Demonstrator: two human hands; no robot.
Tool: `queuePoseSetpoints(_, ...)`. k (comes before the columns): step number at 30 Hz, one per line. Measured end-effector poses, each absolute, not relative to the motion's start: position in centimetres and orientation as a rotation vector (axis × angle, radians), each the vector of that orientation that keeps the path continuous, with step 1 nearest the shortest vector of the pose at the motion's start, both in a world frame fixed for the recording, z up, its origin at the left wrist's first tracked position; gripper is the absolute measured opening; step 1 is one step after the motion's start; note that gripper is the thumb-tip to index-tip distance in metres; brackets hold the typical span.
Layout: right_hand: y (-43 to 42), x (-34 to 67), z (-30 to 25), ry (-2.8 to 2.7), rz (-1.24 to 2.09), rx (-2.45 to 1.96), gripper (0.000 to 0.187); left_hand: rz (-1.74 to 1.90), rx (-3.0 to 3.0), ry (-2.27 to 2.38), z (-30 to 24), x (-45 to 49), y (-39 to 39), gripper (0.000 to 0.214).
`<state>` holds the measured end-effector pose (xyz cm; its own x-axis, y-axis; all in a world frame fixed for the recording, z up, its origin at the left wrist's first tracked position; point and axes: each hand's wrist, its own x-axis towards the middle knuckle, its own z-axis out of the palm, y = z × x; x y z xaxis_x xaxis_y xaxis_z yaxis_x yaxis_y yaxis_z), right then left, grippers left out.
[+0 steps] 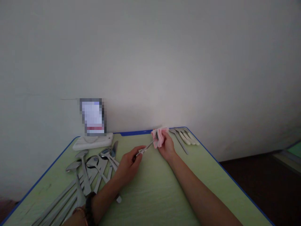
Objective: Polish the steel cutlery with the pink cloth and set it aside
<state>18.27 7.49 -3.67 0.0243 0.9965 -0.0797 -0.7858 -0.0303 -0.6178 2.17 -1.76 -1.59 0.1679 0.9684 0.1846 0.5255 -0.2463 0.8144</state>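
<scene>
My left hand (129, 164) is closed on one end of a slim metal piece of cutlery (149, 146). Its other end runs into a pink-and-white cloth (158, 137), which hides what kind it is. My right hand (167, 145) grips that cloth, folded around the hidden end. Just beyond the right hand, a metal utensil with a plain handle (181, 144) lies beside several pieces of cutlery with cream handles (185, 138). Left of my left hand is a loose pile of spoons (93, 161) and other metal utensils, partly covered by my left forearm.
A table (145, 194) with a pale green top and blue edging stands against a grey-white wall. At its back left, a blurred phone-like screen (92, 116) rises above a white flat object (92, 142). A knife blade (114, 149) points toward the wall from the pile.
</scene>
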Motion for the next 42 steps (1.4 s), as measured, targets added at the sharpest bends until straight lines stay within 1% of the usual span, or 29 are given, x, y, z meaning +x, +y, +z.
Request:
queuePoseSetpoints(2, 7.6, 18.1, -3.9, -0.491, 1.465, -0.7, 0.005, 0.958, 1.869, 1.405, -1.6, 2.2, -1.8, 0.041)
queuePoseSetpoints(4, 7.6, 18.0, -4.1, -0.54, 1.461, -0.739, 0.004, 0.957, 1.881, 1.407, -1.6, 2.2, -1.9, 0.04)
queuePoseSetpoints(8, 7.4, 18.0, -4.2, -0.589, 1.482, -0.719, 0.007, 0.941, 1.891, 1.419, -1.7, 2.2, -1.9, 0.04)
queuePoseSetpoints(14, 7.1, 17.9, -4.0, -0.642, 1.489, -0.715, 0.016, 0.726, 2.043, 1.364, -2.0, 2.2, -1.7, 0.039)
queuePoseSetpoints(17, 6.8, 17.9, -3.8, -0.679, 1.501, -0.716, 0.021, 0.668, 2.122, 1.346, -2.0, 2.2, -1.8, 0.037)
queuePoseSetpoints(21, 6.5, 17.9, -3.6, -0.767, 1.55, -0.717, 0.023, 0.617, 2.176, 1.339, -1.8, 2.2, -2.0, 0.037)
queuePoseSetpoints(29, 6.6, 17.8, -3.6, -0.753, 1.557, -0.743, 0.016, 0.537, 2.199, 1.419, -2.0, 2.4, -1.8, 0.03)
queuePoseSetpoints(36, 6.6, 17.7, -3.4, -0.749, 1.523, -0.733, 0.02, 0.508, 2.198, 1.44, -2.3, 2.5, -1.8, 0.027)
queuePoseSetpoints(39, 6.5, 17.7, -3.2, -0.724, 1.559, -0.704, 0.018, 0.507, 2.202, 1.47, -2.3, 2.5, -1.9, 0.027)
queuePoseSetpoints(42, 6.4, 17.8, -2.8, -0.676, 1.606, -0.644, 0.017, 0.512, 2.206, 1.469, -2.2, 2.5, -1.9, 0.023)
